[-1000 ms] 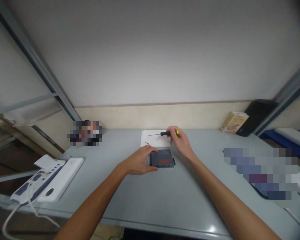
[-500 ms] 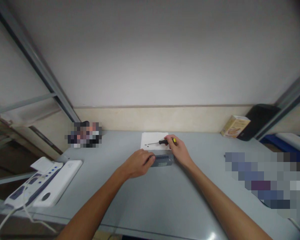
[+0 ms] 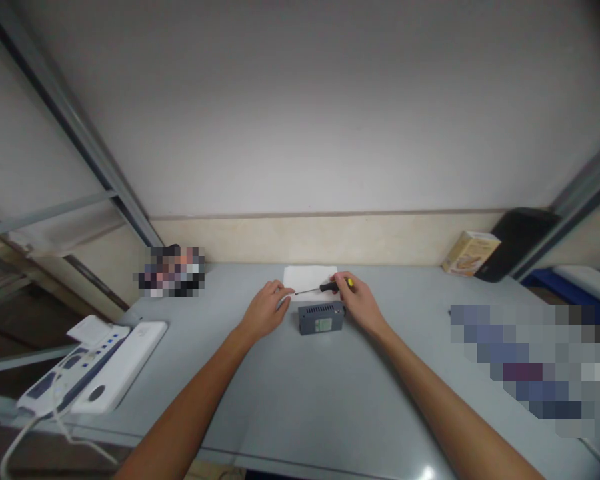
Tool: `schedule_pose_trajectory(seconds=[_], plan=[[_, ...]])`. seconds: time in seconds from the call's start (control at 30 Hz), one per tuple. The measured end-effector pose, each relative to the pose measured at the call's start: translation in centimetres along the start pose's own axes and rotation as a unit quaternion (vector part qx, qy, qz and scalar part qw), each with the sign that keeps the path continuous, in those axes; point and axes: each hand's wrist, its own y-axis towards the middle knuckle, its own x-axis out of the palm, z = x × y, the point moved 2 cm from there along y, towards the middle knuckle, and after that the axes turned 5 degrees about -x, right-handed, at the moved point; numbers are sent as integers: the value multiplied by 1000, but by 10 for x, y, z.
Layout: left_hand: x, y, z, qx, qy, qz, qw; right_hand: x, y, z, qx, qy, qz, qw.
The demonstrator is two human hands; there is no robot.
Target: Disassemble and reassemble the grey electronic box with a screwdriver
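A black-and-yellow screwdriver is held in my right hand, its thin shaft pointing left over a white sheet of paper. At the shaft's tip is a small dark spot, too tiny to make out. My left hand reaches to the paper's left edge, beside that tip. Its index finger and thumb are apart, and nothing shows between them. Just in front of the paper stands a grey metal box with vent slots and a pale label. No hand grips the box; my right hand is close to its right end.
White power strip and a white flat device lie at the left with cables. At the back right, a yellow carton stands against a black panel. Blurred-out items sit at the back left and right of the grey table.
My left hand has let go of the grey box and moved up and left to the paper, near the screwdriver tip. My right hand has barely shifted.
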Motion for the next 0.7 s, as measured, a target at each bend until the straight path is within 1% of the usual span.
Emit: schedule_pose_trajectory(seconds=[0.2,0.5,0.7], plan=[[3,-3,1,10,24,-8,1000,0,0,1,2,-2,-3,1000],[3,-2,2,8,40,0,999,-8,4,7,2,-9,19,1000],[3,-1,4,0,19,23,1000,-12,4,-2,-2,13,30,999]])
